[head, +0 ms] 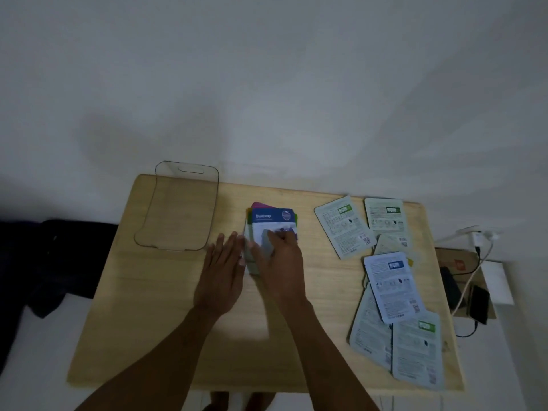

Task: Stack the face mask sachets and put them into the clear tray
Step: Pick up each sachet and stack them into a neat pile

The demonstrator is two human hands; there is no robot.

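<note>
Both flat, open hands, left hand (221, 272) and right hand (280, 262), square sachets (271, 223) on wooden table (166, 307) against white wall (267, 84).

Blue-and-white top sachet (274, 222), pale wood table (166, 307), clear tray (178, 209)

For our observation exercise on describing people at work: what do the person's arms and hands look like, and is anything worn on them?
Both forearms are bare up to the bottom edge of the picture: no sleeves show. The left hand and right hand wear no gloves. No watch, bracelet or ring is visible on either, though the dim, slightly blurred picture could hide a thin ring. No markings can be made out.
</note>
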